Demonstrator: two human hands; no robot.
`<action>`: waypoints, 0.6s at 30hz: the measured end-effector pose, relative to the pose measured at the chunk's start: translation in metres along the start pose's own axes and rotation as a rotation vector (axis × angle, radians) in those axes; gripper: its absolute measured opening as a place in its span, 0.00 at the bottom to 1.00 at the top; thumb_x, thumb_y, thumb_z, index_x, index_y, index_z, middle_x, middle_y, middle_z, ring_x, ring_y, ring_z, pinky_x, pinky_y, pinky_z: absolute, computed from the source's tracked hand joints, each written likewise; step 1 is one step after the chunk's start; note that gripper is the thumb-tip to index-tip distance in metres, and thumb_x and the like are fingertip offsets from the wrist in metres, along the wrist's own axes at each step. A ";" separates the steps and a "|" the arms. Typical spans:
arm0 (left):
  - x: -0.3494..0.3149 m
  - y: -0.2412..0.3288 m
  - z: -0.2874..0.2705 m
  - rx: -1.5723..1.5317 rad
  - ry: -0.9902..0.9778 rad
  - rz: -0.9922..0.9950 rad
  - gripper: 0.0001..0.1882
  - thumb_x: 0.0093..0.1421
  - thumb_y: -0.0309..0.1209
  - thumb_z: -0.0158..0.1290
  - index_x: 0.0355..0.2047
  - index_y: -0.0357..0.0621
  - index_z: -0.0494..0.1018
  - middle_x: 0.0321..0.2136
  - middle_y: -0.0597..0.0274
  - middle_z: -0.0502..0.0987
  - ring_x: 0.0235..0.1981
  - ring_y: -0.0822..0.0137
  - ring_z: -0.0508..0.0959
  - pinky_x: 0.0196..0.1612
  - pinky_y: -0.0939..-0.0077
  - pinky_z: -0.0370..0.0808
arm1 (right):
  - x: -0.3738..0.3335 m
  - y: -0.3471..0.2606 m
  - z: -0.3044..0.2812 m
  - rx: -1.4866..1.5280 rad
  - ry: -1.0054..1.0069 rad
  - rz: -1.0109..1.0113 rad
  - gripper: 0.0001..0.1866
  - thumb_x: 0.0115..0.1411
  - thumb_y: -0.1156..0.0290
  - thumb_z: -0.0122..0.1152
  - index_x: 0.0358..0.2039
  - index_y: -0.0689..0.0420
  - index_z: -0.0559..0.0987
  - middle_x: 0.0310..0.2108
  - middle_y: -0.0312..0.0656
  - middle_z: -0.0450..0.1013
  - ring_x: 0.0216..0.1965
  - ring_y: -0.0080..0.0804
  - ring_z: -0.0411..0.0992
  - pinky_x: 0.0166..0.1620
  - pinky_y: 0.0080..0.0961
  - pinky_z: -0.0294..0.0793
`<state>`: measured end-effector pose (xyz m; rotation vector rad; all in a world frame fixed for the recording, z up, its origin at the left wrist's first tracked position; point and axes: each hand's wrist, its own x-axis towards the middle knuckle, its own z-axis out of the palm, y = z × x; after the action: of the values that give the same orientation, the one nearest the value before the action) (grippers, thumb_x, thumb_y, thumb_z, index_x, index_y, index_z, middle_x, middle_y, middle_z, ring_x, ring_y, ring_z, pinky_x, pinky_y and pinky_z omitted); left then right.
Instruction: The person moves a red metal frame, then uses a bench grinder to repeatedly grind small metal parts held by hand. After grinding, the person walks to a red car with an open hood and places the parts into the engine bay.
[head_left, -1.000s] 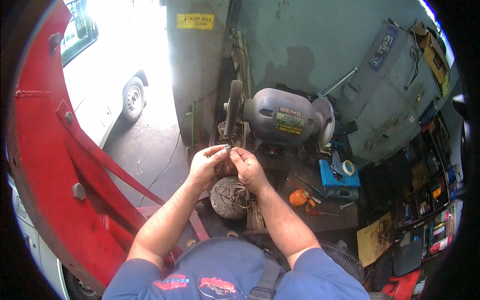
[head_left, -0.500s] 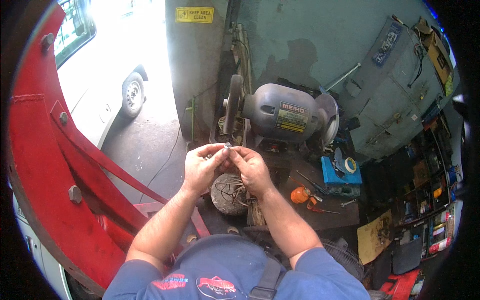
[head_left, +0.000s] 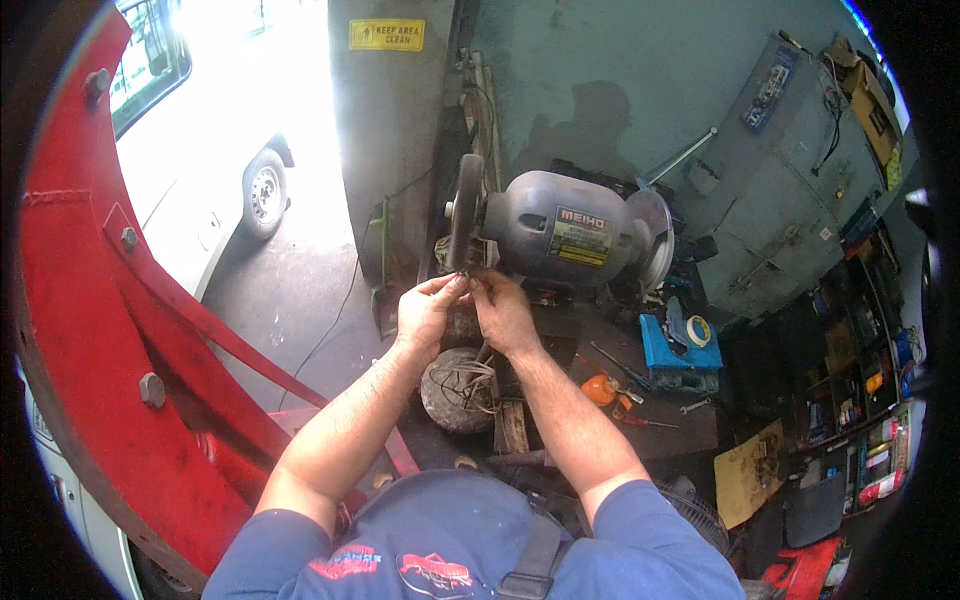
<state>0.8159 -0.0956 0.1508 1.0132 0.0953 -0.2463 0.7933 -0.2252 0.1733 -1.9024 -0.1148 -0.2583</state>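
A small bolt-like metal part (head_left: 467, 275) is pinched between the fingertips of both my hands, which hide most of it. My left hand (head_left: 424, 312) closes on it from the left, my right hand (head_left: 505, 312) from the right. They are at the lower edge of the dark left wheel (head_left: 464, 215) of a grey bench grinder (head_left: 535, 220). Whether the part touches the wheel, I cannot tell. A second, paler wheel (head_left: 656, 240) sits at the grinder's right end.
Below my hands stands a round stone-like block (head_left: 450, 400) with wire on it. On the bench at right lie an orange tool (head_left: 600, 390), a wrench (head_left: 695, 406) and a blue case (head_left: 680, 345). A large red steel frame (head_left: 90, 300) rises at left.
Both hands have moved forward, away from my body, carrying the metal part to the lower edge of the left grinder wheel. The part's shiny end, visible before, is now mostly hidden.
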 end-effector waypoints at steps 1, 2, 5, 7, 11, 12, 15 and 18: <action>0.001 0.000 0.000 0.019 -0.001 0.007 0.19 0.54 0.37 0.65 0.42 0.39 0.77 0.28 0.62 0.80 0.18 0.83 0.67 0.19 0.87 0.61 | 0.000 -0.001 0.000 -0.002 0.008 -0.028 0.14 0.66 0.68 0.50 0.43 0.67 0.75 0.34 0.47 0.76 0.33 0.30 0.76 0.40 0.27 0.73; 0.001 0.000 0.000 0.039 -0.003 0.013 0.19 0.54 0.37 0.65 0.42 0.38 0.77 0.29 0.62 0.80 0.18 0.83 0.67 0.19 0.87 0.61 | 0.000 -0.002 0.000 0.011 0.009 -0.026 0.14 0.66 0.68 0.50 0.42 0.67 0.75 0.34 0.47 0.76 0.33 0.31 0.76 0.40 0.27 0.74; 0.003 -0.002 0.002 0.004 -0.015 0.035 0.19 0.54 0.36 0.65 0.42 0.38 0.77 0.29 0.62 0.80 0.17 0.83 0.66 0.20 0.86 0.62 | 0.000 -0.005 -0.004 -0.055 0.024 -0.078 0.13 0.65 0.69 0.51 0.42 0.68 0.74 0.34 0.48 0.77 0.34 0.31 0.76 0.41 0.27 0.74; 0.003 -0.003 0.004 -0.024 0.006 0.054 0.19 0.54 0.36 0.65 0.42 0.38 0.77 0.29 0.63 0.80 0.17 0.84 0.66 0.20 0.87 0.62 | 0.000 -0.008 -0.007 -0.078 0.033 -0.098 0.13 0.65 0.70 0.50 0.42 0.67 0.75 0.34 0.50 0.77 0.34 0.35 0.76 0.41 0.30 0.74; -0.009 -0.004 0.004 -0.011 0.070 -0.066 0.19 0.54 0.35 0.65 0.42 0.38 0.77 0.29 0.65 0.80 0.19 0.84 0.67 0.21 0.87 0.62 | -0.007 -0.015 -0.006 -0.087 0.044 -0.073 0.12 0.64 0.69 0.50 0.40 0.65 0.76 0.34 0.52 0.77 0.35 0.42 0.77 0.41 0.34 0.73; -0.013 -0.005 0.005 0.023 0.077 -0.020 0.18 0.55 0.35 0.64 0.42 0.38 0.77 0.29 0.66 0.80 0.19 0.84 0.67 0.22 0.88 0.63 | -0.010 -0.015 -0.005 -0.103 0.042 -0.041 0.12 0.64 0.69 0.50 0.40 0.65 0.77 0.34 0.52 0.77 0.35 0.42 0.77 0.42 0.34 0.73; -0.015 -0.006 0.008 -0.027 0.075 0.047 0.17 0.55 0.35 0.64 0.41 0.38 0.77 0.29 0.66 0.80 0.18 0.84 0.66 0.21 0.89 0.62 | -0.013 -0.014 -0.004 0.001 0.051 -0.064 0.12 0.64 0.69 0.51 0.39 0.65 0.77 0.34 0.51 0.78 0.35 0.40 0.77 0.42 0.32 0.73; -0.011 -0.004 0.007 0.023 0.083 0.043 0.16 0.55 0.35 0.64 0.41 0.39 0.77 0.29 0.67 0.80 0.19 0.84 0.66 0.21 0.89 0.61 | -0.007 -0.007 -0.004 0.046 0.028 -0.036 0.13 0.64 0.70 0.54 0.41 0.68 0.75 0.35 0.46 0.77 0.36 0.29 0.75 0.42 0.25 0.74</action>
<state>0.8038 -0.1019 0.1528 1.0473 0.1459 -0.1664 0.7845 -0.2259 0.1796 -1.8515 -0.1347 -0.3039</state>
